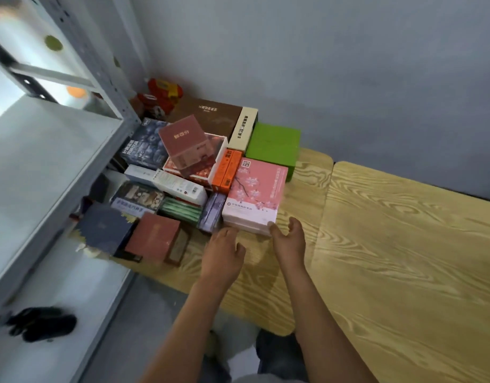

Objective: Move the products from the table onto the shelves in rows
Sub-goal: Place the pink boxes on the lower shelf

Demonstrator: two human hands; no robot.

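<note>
Several product boxes are piled on the wooden table (390, 244) by the wall corner. Nearest me lies a pink box with blossom print (256, 190). My left hand (223, 251) hovers just in front of its near left corner, fingers relaxed and holding nothing. Fingers spread, my right hand (289, 240) touches the box's near right corner with its fingertips. Behind the pink one are an orange box (227, 170), a green box (273, 146), a maroon box (187, 143) on top of the pile, a brown box (208, 113) and a dark blue box (145, 143).
A grey metal shelf unit (45, 167) stands at the left, its boards bare here. A dark object (43, 323) lies on the lowest board. Red packs (162, 95) sit in the corner behind the pile. The table's right half is bare wood.
</note>
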